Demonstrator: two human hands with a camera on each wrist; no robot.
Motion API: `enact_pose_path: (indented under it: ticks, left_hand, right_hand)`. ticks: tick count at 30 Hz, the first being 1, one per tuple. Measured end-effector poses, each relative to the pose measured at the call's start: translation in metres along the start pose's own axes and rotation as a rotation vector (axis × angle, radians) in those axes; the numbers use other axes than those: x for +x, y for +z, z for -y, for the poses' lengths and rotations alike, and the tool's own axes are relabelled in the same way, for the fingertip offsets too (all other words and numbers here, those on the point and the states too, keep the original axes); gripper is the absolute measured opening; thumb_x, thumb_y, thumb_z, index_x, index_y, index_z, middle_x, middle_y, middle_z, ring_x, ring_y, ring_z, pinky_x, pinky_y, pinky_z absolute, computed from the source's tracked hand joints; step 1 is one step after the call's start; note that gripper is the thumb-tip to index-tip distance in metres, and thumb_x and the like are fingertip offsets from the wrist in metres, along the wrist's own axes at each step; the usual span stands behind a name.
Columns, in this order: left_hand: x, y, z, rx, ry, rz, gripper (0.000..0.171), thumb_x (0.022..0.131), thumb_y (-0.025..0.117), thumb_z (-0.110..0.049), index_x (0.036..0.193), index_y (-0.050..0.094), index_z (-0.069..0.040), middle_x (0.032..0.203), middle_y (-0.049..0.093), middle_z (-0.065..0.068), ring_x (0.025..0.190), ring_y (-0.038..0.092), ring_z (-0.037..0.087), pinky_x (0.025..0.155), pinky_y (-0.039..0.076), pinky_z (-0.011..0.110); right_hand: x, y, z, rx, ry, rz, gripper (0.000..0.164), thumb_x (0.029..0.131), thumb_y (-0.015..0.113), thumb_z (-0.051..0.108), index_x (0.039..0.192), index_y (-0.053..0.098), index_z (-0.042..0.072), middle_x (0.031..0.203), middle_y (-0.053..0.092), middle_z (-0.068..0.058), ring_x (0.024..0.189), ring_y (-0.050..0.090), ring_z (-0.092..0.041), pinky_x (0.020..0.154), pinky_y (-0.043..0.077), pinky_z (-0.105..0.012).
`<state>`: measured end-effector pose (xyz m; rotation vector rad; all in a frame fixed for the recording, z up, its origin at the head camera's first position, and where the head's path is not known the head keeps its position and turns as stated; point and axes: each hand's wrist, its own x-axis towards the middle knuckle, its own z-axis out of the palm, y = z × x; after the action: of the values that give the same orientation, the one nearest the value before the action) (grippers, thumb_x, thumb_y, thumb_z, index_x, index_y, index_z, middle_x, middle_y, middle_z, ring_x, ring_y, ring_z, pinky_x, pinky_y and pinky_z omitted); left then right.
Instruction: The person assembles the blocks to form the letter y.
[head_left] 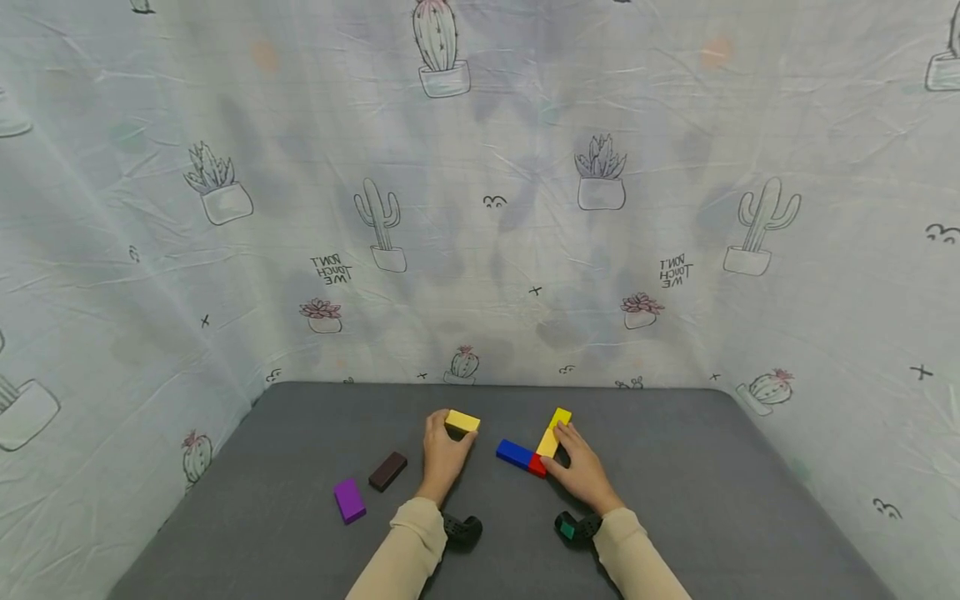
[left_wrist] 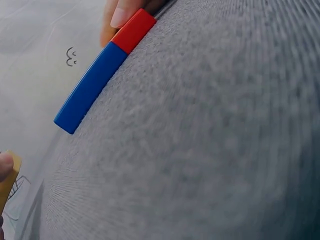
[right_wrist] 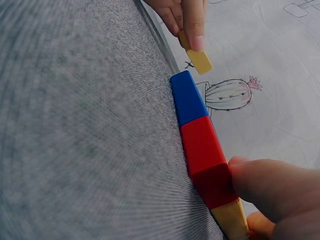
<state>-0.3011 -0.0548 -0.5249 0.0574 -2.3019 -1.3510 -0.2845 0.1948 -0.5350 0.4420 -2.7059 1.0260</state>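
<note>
My left hand (head_left: 444,454) pinches a pale yellow block (head_left: 462,421) between thumb and fingers. In the left wrist view, only the thumb and part of that block (left_wrist: 11,172) show at the left edge. An angled row of touching blocks lies to the right: a blue block (head_left: 513,453), a red block (head_left: 537,467), a pale yellow block (head_left: 547,443) and a brighter yellow block (head_left: 561,416). My right hand (head_left: 583,471) grips the row around its red and pale yellow part. Its thumb (right_wrist: 260,182) touches the red block; the other fingers are partly hidden.
A dark brown block (head_left: 387,472) and a purple block (head_left: 349,501) lie left of my left hand on the grey table (head_left: 285,550). A pale curtain (head_left: 487,250) with cactus drawings hangs behind the table and along its sides.
</note>
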Motion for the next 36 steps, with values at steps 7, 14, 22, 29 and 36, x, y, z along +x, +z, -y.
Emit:
enact_pose_path:
  ticks: [7, 14, 22, 29, 36]
  left_hand:
    - [-0.002, 0.003, -0.002, -0.004, 0.015, 0.02, 0.06, 0.077, 0.079, -0.016, 0.127, 0.05, 0.004, 0.127, 0.047, 0.021, 0.115, 0.05, 0.037, 0.097, 0.044, 0.052]
    - [-0.002, 0.008, -0.004, -0.003, 0.017, 0.063, 0.06, 0.078, 0.079, -0.018, 0.126, 0.05, 0.003, 0.127, 0.047, 0.02, 0.115, 0.05, 0.035, 0.097, 0.044, 0.05]
    - [-0.006, 0.012, -0.007, 0.011, 0.051, 0.088, 0.06, 0.077, 0.08, -0.018, 0.124, 0.052, 0.004, 0.125, 0.048, 0.02, 0.113, 0.052, 0.036, 0.095, 0.045, 0.05]
    - [-0.011, 0.012, -0.01, 0.014, 0.057, 0.106, 0.06, 0.075, 0.081, -0.018, 0.123, 0.053, 0.005, 0.124, 0.05, 0.021, 0.114, 0.052, 0.037, 0.096, 0.044, 0.051]
    - [-0.014, 0.012, -0.01, 0.029, 0.044, 0.156, 0.061, 0.077, 0.08, -0.021, 0.125, 0.053, 0.006, 0.127, 0.05, 0.02, 0.117, 0.051, 0.037, 0.098, 0.044, 0.05]
  right_hand:
    - [0.0, -0.001, 0.001, -0.002, 0.0, 0.004, 0.07, 0.089, 0.063, 0.04, 0.142, 0.042, 0.001, 0.15, 0.036, -0.018, 0.142, 0.025, -0.036, 0.11, 0.026, -0.058]
    - [0.0, 0.0, 0.0, 0.002, -0.006, 0.006, 0.07, 0.089, 0.063, 0.04, 0.142, 0.042, 0.0, 0.15, 0.035, -0.018, 0.142, 0.025, -0.036, 0.111, 0.026, -0.058]
    - [0.0, 0.001, -0.001, -0.006, -0.023, -0.008, 0.068, 0.088, 0.064, 0.039, 0.141, 0.044, 0.0, 0.149, 0.036, -0.018, 0.141, 0.027, -0.037, 0.109, 0.027, -0.059]
    - [-0.001, 0.002, -0.001, -0.026, -0.054, -0.04, 0.067, 0.087, 0.065, 0.038, 0.138, 0.047, -0.002, 0.146, 0.04, -0.023, 0.137, 0.031, -0.041, 0.106, 0.03, -0.061]
    - [-0.001, 0.001, 0.001, -0.023, -0.038, -0.033, 0.068, 0.088, 0.064, 0.039, 0.139, 0.045, -0.002, 0.146, 0.039, -0.022, 0.138, 0.029, -0.04, 0.107, 0.029, -0.06]
